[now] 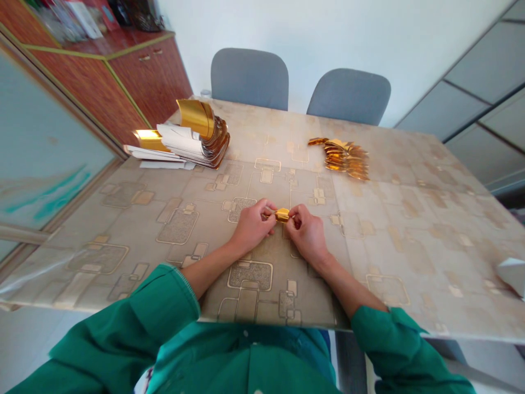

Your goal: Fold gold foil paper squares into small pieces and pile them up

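A small piece of folded gold foil paper [282, 214] is stretched between my two hands, just above the patterned tablecloth. My left hand [255, 221] pinches its left end with thumb and fingertips. At the other end, my right hand [307, 232] closes its fingers on the paper in the same way. Only the shiny middle shows; both ends are covered by my fingers. Farther off to the right lies a row of folded gold foil paper pieces [346, 158], nested against one another. To the far left rests a stack of gold foil paper sheets [197, 120], partly curled, with white backs showing.
The table [377, 219] has a beige patterned cover. Two grey chairs [250, 79] stand along its far side by the wall. A wooden cabinet [150, 76] is at the back left. Something white [512, 276] lies at the right edge.
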`<action>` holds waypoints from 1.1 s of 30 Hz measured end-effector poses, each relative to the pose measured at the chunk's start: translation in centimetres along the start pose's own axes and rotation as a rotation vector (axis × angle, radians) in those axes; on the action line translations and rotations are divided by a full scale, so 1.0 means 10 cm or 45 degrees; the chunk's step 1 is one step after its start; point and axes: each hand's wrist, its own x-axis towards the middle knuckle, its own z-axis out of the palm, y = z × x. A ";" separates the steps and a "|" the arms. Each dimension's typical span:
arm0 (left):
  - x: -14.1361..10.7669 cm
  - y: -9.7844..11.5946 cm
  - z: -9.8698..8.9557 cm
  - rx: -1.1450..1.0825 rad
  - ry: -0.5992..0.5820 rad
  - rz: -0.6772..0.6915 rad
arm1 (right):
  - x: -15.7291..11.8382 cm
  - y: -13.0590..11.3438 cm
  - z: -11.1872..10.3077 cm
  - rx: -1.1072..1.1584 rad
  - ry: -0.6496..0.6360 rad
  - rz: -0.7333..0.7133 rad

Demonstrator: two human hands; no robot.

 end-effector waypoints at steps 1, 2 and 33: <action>0.00 0.00 0.00 0.000 -0.027 0.002 | 0.00 0.00 0.00 -0.007 -0.015 -0.008; 0.00 0.00 0.00 0.011 -0.042 0.010 | -0.01 0.00 0.00 -0.020 -0.027 -0.015; -0.01 0.02 0.01 0.275 0.019 0.040 | 0.03 0.00 -0.05 -0.091 -0.016 0.134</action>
